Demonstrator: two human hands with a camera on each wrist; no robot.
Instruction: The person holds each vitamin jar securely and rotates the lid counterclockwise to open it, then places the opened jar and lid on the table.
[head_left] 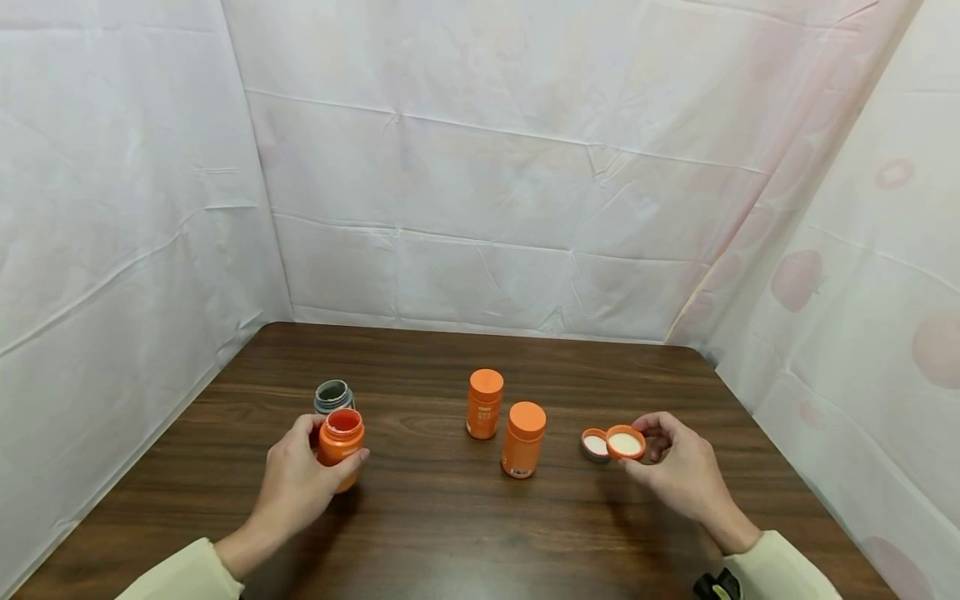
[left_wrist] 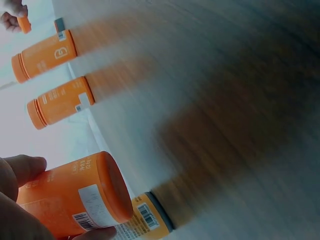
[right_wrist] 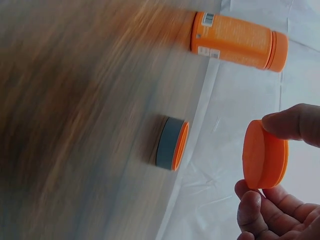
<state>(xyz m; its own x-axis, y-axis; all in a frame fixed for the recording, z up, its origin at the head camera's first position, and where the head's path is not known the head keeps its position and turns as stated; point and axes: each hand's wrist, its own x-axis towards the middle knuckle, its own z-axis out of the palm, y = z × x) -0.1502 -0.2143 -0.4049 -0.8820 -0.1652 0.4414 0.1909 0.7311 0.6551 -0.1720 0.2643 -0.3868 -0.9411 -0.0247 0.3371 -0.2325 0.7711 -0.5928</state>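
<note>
My left hand [head_left: 296,471] grips an uncapped orange bottle [head_left: 340,439] upright, its open mouth facing up. Just behind it stands a second uncapped bottle [head_left: 333,393] with a grey neck; the left wrist view shows its yellow-orange label [left_wrist: 145,218] and dark base. On the right, my right hand [head_left: 682,467] pinches an orange cap [head_left: 626,442] between thumb and fingers, its pale inner side turned up. In the right wrist view this cap [right_wrist: 262,155] is held above the table. A grey cap [right_wrist: 171,144] with an orange inside lies on the table beside it.
Two capped orange bottles stand mid-table, one farther back [head_left: 484,404] and one nearer [head_left: 522,440] to the right. The dark wooden table [head_left: 450,533] is bordered by white sheeting [head_left: 480,183] at the back and both sides.
</note>
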